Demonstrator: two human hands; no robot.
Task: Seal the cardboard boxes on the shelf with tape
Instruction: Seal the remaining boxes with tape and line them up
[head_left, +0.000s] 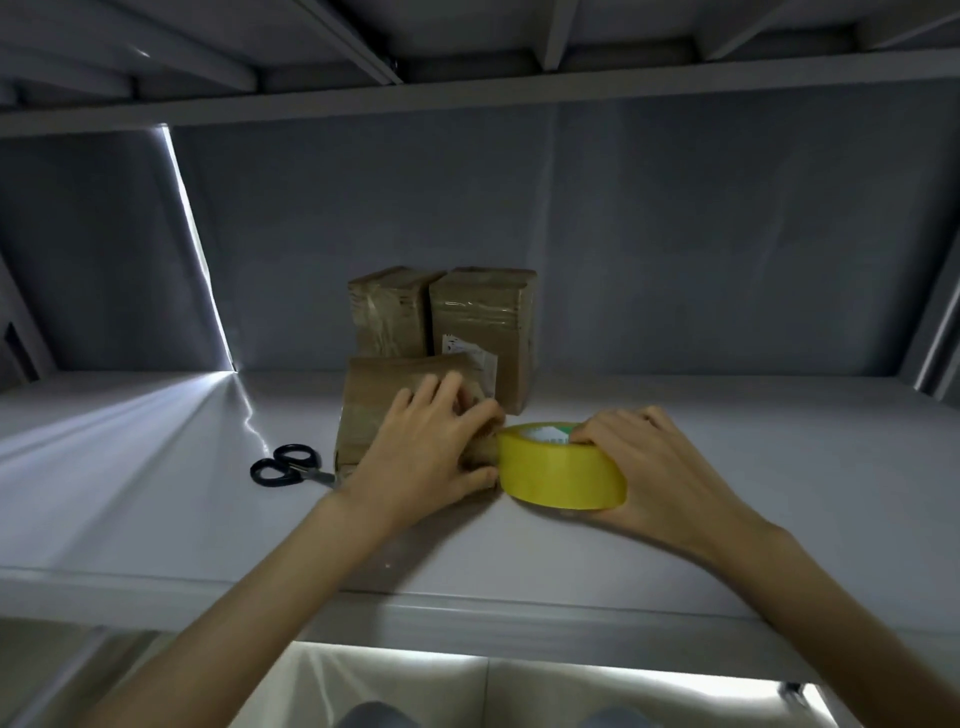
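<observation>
L hand (423, 452) pins front box (384, 405), R hand (649, 467) grips tape roll (561, 467). Risk: box slides, tape wrinkles/misaligns w/ seam.

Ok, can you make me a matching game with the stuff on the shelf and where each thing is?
Things:
1. scissors
2. tape roll
3. front box
4. two back boxes

Places:
A. under the left hand
B. standing against the shelf's back wall
C. held by the right hand
D. lying left of the front box

Pairs: 1-D, 2-C, 3-A, 4-B
</observation>
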